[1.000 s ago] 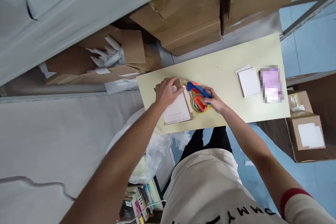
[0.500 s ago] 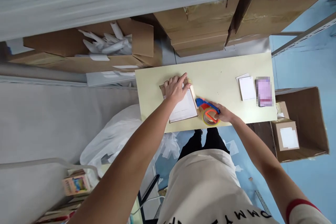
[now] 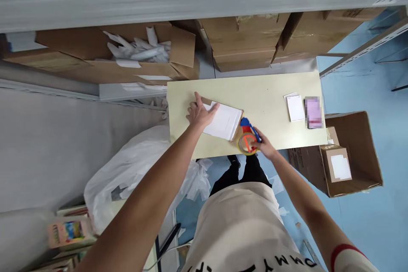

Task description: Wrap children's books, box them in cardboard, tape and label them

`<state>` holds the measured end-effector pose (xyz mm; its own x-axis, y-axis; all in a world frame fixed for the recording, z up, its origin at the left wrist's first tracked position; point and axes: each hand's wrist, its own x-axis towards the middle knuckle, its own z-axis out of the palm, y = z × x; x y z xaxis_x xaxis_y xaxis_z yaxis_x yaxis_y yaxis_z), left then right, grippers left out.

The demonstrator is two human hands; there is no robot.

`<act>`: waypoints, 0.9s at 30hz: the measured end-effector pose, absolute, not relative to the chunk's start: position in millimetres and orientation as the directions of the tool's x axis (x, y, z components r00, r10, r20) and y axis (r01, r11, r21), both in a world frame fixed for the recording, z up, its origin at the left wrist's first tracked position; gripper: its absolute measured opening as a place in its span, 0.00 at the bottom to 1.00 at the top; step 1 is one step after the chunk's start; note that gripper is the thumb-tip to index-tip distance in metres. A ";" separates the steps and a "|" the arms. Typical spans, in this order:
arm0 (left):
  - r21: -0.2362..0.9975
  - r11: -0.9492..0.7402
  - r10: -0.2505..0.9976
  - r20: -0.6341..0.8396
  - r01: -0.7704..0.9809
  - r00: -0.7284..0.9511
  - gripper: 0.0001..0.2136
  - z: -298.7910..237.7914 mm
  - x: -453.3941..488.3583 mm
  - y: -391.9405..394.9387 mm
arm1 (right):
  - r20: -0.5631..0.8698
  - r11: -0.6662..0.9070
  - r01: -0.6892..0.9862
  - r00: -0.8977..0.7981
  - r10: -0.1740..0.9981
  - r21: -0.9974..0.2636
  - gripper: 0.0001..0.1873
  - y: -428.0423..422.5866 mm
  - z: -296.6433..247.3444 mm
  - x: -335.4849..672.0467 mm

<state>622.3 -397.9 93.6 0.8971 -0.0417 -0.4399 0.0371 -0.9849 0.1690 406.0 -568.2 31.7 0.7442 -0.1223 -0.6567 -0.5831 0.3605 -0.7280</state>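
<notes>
A flat cardboard box (image 3: 236, 134) with a white label (image 3: 223, 123) on top lies slightly turned on the pale table. My left hand (image 3: 200, 114) rests on its left end, fingers spread, with the thumb over the label. In my right hand (image 3: 263, 144) is a tape dispenser (image 3: 247, 129) with a blue head, orange-red core and a roll of yellowish tape. The dispenser's blue head is at the box's right end; whether tape sticks there is hard to see.
White cards (image 3: 296, 108) and a blurred pinkish-purple item (image 3: 313, 112) lie on the right of the table (image 3: 270, 93). An open carton (image 3: 366, 153) with small boxes stands to the right. Cartons (image 3: 245, 42) fill the shelf behind; white plastic (image 3: 127, 157) hangs at left.
The box has turned on the table. My left hand has shifted from its far edge to its left end. The dispenser has stayed near the box's right end. The camera view has shifted slightly.
</notes>
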 end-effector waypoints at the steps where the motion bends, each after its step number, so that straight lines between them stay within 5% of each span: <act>1: 0.154 -0.987 -0.036 -0.445 0.037 0.895 0.46 94.7 619.1 -389.4 | -0.673 0.357 -0.603 0.731 -0.112 -0.714 0.45 -582.8 35.1 425.5; 4: 0.105 -0.981 -0.190 -0.392 -0.161 0.900 0.44 97.3 613.4 -377.8 | -0.688 0.273 -0.654 0.725 -0.041 -0.705 0.39 -619.5 44.4 475.5; 7: 0.126 -0.882 -0.468 -0.363 -0.454 0.806 0.35 96.9 616.1 -383.9 | -0.619 0.155 -0.613 0.785 0.008 -0.775 0.42 -632.0 49.3 500.0; 9: 0.145 -0.847 -0.526 -0.363 -0.511 0.769 0.33 94.7 618.9 -389.9 | -0.606 0.092 -0.604 0.795 0.004 -0.792 0.45 -630.1 49.6 502.7; 18: 0.158 -0.863 -0.504 -0.339 -0.480 0.794 0.33 89.2 618.0 -391.2 | -0.619 -0.061 -0.619 0.785 -0.025 -0.783 0.48 -609.7 42.5 413.9; 22: 0.166 -0.871 -0.490 -0.334 -0.462 0.805 0.34 89.7 618.4 -396.1 | -0.627 0.078 -0.622 0.775 -0.079 -0.779 0.47 -553.8 39.0 365.7; 27: 0.192 -0.945 -0.321 -0.400 -0.264 0.859 0.36 93.3 608.6 -391.2 | -0.609 0.188 -0.579 0.745 -0.272 -0.793 0.48 -535.1 31.7 417.3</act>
